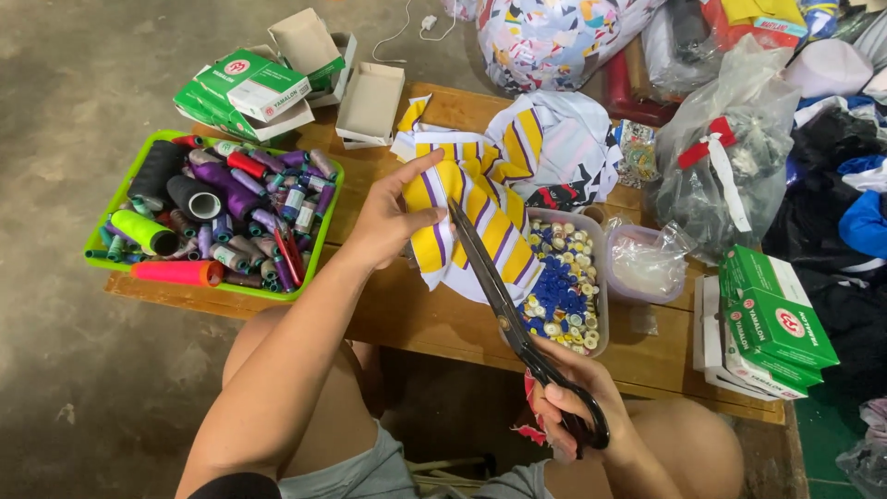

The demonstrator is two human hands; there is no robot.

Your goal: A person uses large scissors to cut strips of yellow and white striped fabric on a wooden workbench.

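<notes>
Across the middle of the frame I see a low wooden bench (416, 319) used as a work surface, with everything laid within arm's reach. Along the right edge, bulging plastic bags (730, 157) of cloth sit off the bench, apparently out of the way. In the left of the frame a green tray (325, 217) keeps spools of thread corralled in one place, and above it, upper left, green and white boxes (249, 88) are stacked, some open. A matching stack of boxes (771, 328) sits at lower right.

At centre lies the yellow, white and purple striped fabric (480, 208), spread flat on the bench. My left hand (393, 217) presses down on its near edge, fingers clamped over the cloth, seemingly to hold it taut against the blades. My right hand (573, 397), lower centre, is closed through the black handles of long scissors (504, 300), whose blades point up-frame and meet the fabric just beside the left thumb.

Right of the blades, touching the cloth's edge, a clear tub of buttons (568, 286) holds blue, white and yellow ones; a smaller clear tub (647, 263) sits just beside it.
</notes>
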